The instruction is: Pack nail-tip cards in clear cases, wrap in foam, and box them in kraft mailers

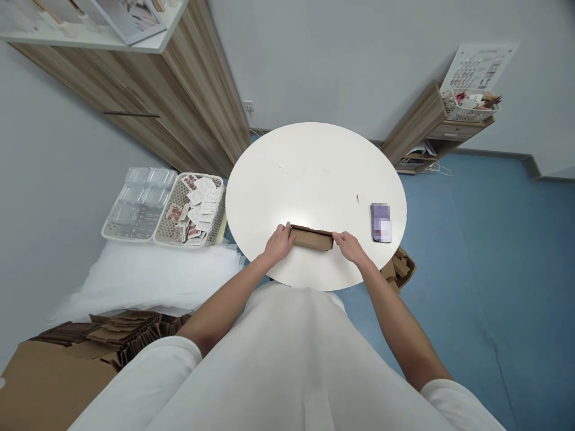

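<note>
A small brown cardboard box (311, 240) rests near the front edge of the round white table (309, 155). Its upper side, away from me, shows a dark narrow opening. My left hand (279, 242) grips the box's left end, thumb and fingers closed on the cardboard. At the right end, my right hand (347, 246) pinches the corner between thumb and fingers. What lies inside the box, if anything, cannot be made out.
A phone (381, 222) lies at the table's right. To the left stand a basket of cards (191, 209) and a basket of clear plastic cases (141, 203), above white sheets (148, 275). Folded cardboard (67, 371) fills the lower left. A carton of cardboard pieces (399, 269) sits on the floor.
</note>
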`<state>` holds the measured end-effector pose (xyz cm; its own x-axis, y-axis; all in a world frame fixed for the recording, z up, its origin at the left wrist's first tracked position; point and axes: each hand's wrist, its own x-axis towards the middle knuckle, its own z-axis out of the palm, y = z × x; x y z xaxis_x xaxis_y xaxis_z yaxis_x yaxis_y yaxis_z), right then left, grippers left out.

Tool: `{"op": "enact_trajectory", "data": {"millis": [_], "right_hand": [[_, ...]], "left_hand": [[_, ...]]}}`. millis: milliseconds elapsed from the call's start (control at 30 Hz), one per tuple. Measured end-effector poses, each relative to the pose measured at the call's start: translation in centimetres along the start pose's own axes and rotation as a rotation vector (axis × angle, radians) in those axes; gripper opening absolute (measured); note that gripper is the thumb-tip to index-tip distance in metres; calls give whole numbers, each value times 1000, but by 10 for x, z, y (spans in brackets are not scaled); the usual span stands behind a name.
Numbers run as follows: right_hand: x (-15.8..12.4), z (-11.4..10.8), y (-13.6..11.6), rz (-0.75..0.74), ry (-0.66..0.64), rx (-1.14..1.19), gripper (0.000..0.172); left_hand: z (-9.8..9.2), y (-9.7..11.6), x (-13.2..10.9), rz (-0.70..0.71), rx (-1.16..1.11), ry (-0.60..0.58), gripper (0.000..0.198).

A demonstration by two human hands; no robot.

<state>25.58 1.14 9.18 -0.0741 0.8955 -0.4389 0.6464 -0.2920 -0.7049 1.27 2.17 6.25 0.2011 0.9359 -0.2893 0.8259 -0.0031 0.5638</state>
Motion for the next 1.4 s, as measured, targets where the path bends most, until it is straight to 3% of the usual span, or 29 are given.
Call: {"op": "enact_trajectory", "data": {"millis": [133, 433, 1067, 1167, 1400], "right_hand": [[0, -4, -5, 96, -49, 121, 48], [-5, -1, -3, 60, -71, 271, 41], [-8, 2, -2, 34, -65, 333, 36], [-8, 2, -2, 83, -57, 351, 37], [-9, 3, 5, 182, -62, 421, 47]], "left_hand": [[0, -3, -1, 80, -43, 18, 51], [-4, -15, 1, 249, -225, 49, 47], [-8, -14, 3, 227, -229, 52, 42], [-11, -12, 2, 224, -241, 47, 43], [-16, -7, -1, 67, -407, 29, 39]]}}
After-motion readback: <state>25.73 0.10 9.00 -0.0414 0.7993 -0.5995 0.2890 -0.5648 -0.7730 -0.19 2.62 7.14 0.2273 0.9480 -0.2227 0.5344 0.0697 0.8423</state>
